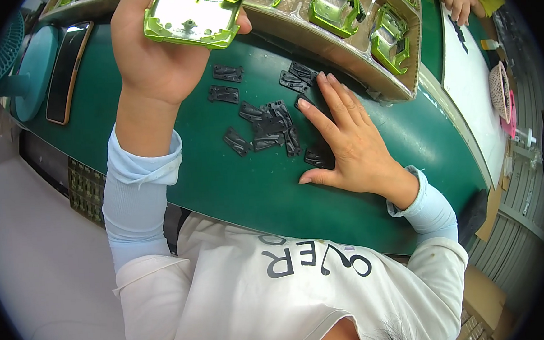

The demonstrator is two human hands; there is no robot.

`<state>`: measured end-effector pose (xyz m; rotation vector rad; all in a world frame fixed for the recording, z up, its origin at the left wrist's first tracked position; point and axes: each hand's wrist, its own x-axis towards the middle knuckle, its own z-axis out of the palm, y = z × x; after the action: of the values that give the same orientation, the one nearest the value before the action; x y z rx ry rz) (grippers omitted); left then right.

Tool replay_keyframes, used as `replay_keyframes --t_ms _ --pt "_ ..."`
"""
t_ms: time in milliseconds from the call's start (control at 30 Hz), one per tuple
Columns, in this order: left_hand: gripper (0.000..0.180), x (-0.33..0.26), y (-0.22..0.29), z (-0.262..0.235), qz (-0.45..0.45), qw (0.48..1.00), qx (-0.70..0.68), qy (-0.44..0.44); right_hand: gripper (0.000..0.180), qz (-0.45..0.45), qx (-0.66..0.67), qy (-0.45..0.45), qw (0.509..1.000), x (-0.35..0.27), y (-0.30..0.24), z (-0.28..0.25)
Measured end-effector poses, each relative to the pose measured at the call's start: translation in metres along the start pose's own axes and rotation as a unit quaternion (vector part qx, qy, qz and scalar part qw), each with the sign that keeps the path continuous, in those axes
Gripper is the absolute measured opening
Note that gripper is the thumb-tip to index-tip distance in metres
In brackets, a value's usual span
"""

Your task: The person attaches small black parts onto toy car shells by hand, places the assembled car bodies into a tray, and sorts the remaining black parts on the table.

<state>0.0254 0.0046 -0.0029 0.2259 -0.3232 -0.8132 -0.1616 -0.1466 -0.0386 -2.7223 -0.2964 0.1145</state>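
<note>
My left hand (157, 68) is closed around the edge of a shiny green plastic frame (220, 38) with a bright silvery middle, raised above the table at the top of the head view. Flat and spread, my right hand (359, 146) rests on or just over several small black plastic pieces, partly hiding some. One black piece (316, 157) shows between its thumb and forefinger. Left of this hand lies a loose pile of black pieces (270, 125), some overlapping. Two more, an upper piece (227, 73) and a lower piece (224, 94), lie apart nearer my left wrist.
A divided cardboard box (398, 87) holding several green frames (335, 7) borders the far side of the green table (223, 179). On the left are a phone (67, 73) and a teal fan (29, 76). Another person's hand (456, 3) works at a white surface (476, 95), far right.
</note>
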Motion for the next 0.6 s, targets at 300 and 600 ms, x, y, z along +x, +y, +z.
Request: replay_keyframes --t_ms 300,600 --pt "0.046 -0.001 0.001 -0.009 -0.023 0.999 -0.049 0.0 0.079 0.0 -0.031 -0.003 1.0 0.009 -0.001 0.008" --pt "0.048 0.008 0.01 -0.021 -0.024 0.978 0.207 0.003 0.07 -0.068 0.008 0.074 0.995 0.048 -0.012 0.01"
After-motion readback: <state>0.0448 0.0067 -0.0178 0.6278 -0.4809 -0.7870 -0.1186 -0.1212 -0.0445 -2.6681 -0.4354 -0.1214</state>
